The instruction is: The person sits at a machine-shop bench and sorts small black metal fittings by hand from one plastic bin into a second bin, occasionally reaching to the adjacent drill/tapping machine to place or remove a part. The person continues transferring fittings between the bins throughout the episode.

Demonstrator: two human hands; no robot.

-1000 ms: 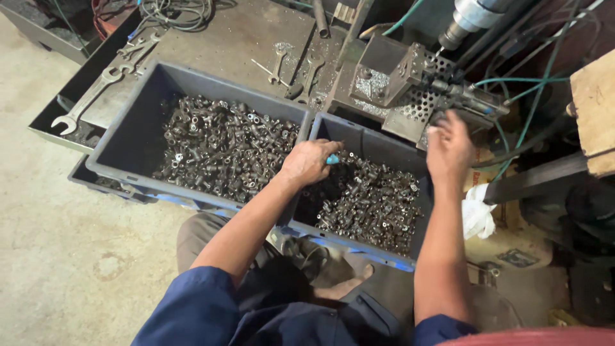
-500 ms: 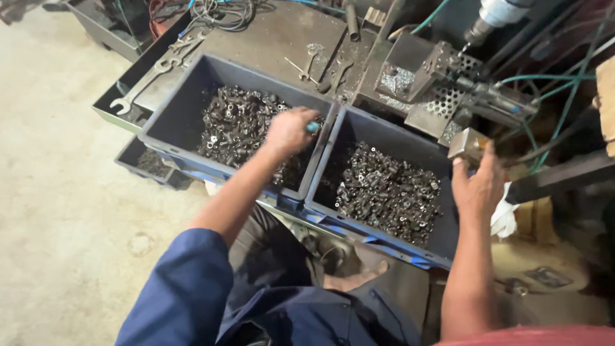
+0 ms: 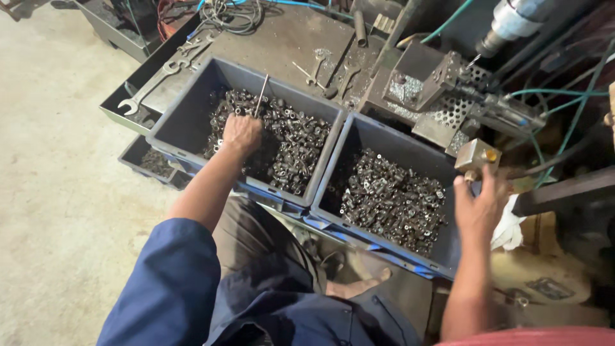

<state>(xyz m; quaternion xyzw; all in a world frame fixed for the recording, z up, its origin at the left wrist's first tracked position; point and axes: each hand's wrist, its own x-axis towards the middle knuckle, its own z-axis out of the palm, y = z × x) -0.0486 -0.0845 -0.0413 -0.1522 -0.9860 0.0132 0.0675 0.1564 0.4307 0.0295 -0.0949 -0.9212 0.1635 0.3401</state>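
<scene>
The left hand (image 3: 241, 133) is sitting in the left grey bin (image 3: 186, 115), left of centre in the frame, fingers curled together around a thin metal rod (image 3: 261, 95) that is sticking up and away from the fist. The rod tip is pointing toward the bin's far wall, above the heap of small dark metal parts (image 3: 291, 138). The right hand (image 3: 479, 205) is hovering at the right of the frame with fingers spread apart, holding nothing, just below a small brass-coloured block (image 3: 476, 156) on the machine fixture (image 3: 442, 90). The right grey bin (image 3: 397, 150), centre right, is holding a second heap of like parts. Judgement: the rod is best kept low and steady while working through the pile, wrist clear of the bin rim, with the free hand staying off the fixture
</scene>
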